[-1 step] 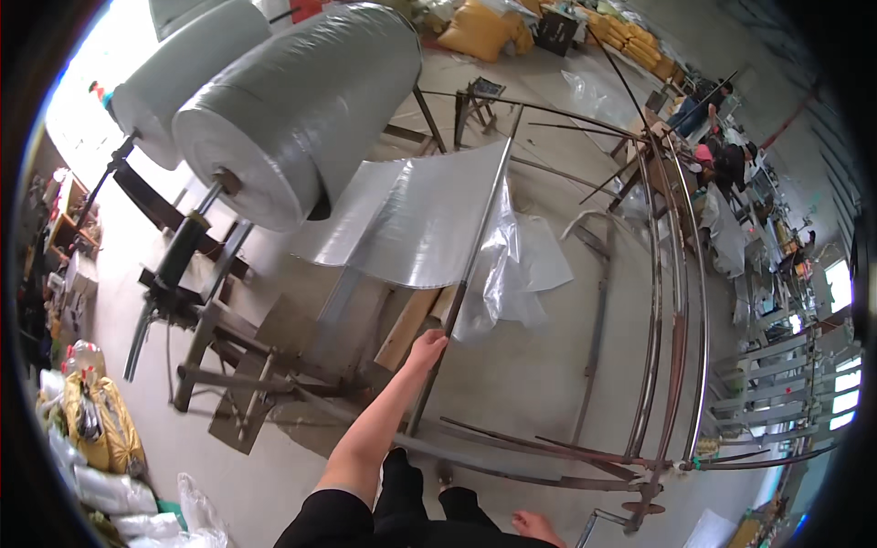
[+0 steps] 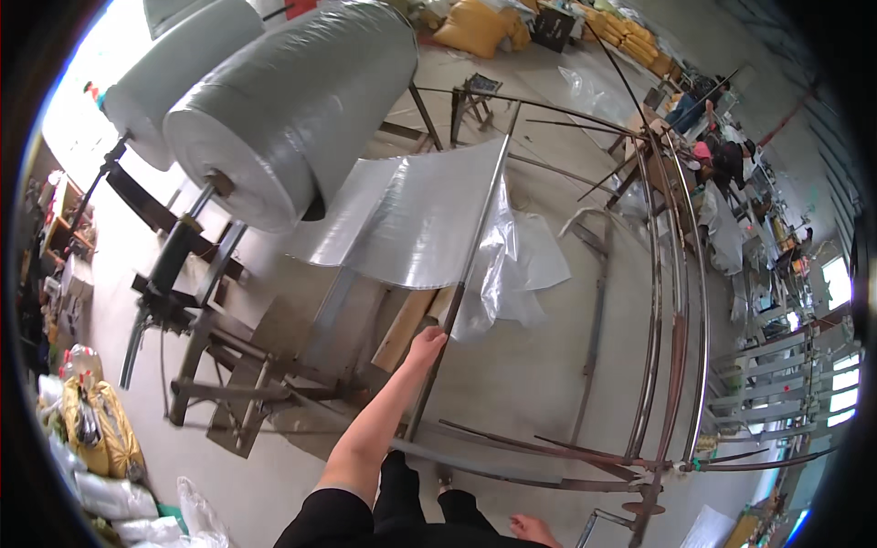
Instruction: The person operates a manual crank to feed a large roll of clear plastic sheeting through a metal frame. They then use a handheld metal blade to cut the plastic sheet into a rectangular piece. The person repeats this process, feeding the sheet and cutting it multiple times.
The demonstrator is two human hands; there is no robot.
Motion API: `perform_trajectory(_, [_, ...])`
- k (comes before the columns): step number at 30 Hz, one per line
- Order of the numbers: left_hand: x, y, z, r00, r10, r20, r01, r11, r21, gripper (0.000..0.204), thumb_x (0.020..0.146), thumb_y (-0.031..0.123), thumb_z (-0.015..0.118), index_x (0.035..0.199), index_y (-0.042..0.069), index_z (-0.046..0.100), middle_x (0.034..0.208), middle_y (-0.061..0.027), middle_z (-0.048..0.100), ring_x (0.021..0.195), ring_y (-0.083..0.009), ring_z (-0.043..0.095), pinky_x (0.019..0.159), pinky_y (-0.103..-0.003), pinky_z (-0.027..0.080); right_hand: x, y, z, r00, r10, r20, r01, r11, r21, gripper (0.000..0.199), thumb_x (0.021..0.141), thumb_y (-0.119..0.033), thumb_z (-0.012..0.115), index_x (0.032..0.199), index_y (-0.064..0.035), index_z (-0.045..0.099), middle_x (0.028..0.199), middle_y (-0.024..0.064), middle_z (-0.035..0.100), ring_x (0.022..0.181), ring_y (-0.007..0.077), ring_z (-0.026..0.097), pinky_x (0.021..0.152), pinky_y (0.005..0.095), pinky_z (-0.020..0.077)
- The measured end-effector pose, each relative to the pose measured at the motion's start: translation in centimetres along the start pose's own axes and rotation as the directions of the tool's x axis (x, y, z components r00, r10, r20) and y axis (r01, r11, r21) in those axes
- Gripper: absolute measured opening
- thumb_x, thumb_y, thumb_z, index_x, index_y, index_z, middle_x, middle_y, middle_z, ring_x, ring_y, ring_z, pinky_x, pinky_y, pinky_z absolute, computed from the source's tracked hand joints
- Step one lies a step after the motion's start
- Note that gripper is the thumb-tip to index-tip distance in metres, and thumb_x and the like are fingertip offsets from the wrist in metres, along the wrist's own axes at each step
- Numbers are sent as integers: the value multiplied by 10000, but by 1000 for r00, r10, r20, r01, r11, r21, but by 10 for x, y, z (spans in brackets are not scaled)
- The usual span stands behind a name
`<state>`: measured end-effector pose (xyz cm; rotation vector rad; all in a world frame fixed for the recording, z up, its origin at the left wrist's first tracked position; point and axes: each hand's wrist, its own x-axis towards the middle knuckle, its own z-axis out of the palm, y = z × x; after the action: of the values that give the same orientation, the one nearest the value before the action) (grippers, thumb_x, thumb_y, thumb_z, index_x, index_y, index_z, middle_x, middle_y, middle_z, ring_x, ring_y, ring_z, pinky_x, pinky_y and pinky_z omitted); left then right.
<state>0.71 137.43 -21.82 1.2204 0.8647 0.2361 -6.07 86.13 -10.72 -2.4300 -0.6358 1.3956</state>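
My left hand (image 2: pixel 426 345) is stretched forward and closed around a long thin metal rod (image 2: pixel 479 228) that slants up and away from me. A sheet of clear plastic film (image 2: pixel 411 219) hangs over that rod and runs back to a large grey roll of film (image 2: pixel 292 110) on a metal stand (image 2: pixel 210 365). Loose film bunches beside the rod (image 2: pixel 512 274), just above my hand. My right hand (image 2: pixel 534 528) shows only at the bottom edge beside my dark trousers; nothing is visible in it, and its fingers are unclear.
A second big roll (image 2: pixel 174 73) sits behind the first. Long curved metal rails (image 2: pixel 676 301) run along the right on the concrete floor. Yellow sacks (image 2: pixel 475 27) lie at the back, filled bags (image 2: pixel 91 420) at lower left. People work at far right (image 2: pixel 722 155).
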Motion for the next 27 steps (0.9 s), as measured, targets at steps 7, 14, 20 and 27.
perform_trajectory(7, [116, -22, 17, 993, -112, 24, 114, 990, -82, 501, 922, 257, 580, 1316, -38, 490, 1264, -149, 575, 1174, -233, 539, 977, -325, 418, 2, -49, 28, 988, 151, -24, -150, 987, 56, 317, 876, -209, 537, 1143, -58, 618, 1095, 224, 618, 1047, 411, 568, 883, 452, 469])
perform_trajectory(14, [248, -98, 39, 976, -217, 25, 218, 975, -37, 662, 949, 463, 467, 1322, -83, 468, 1360, -236, 500, 1271, -334, 471, 1014, -390, 373, -3, -43, 42, 937, 346, -38, -338, 930, 145, 328, 889, -248, 553, 1152, -66, 623, 1083, 210, 645, 1037, 380, 602, 880, 421, 494])
perform_trajectory(20, [273, -67, 68, 934, -358, -3, 341, 892, -297, 541, 957, 382, 505, 1245, -75, 538, 1205, -165, 602, 1053, -269, 579, 885, -376, 453, -20, -40, 82, 892, 451, -25, -396, 806, 440, 354, 889, -282, 566, 1142, -40, 618, 1046, 211, 651, 1001, 374, 613, 861, 417, 499])
perform_trajectory(27, [252, -8, 43, 995, -39, -92, -35, 721, -692, 177, 962, 202, 548, 1035, 46, 587, 975, -35, 619, 869, -145, 586, 756, -291, 470, 27, -97, 39, 952, 298, -71, -278, 937, 209, 347, 867, -301, 572, 1082, -34, 625, 1034, 208, 649, 985, 397, 605, 826, 446, 499])
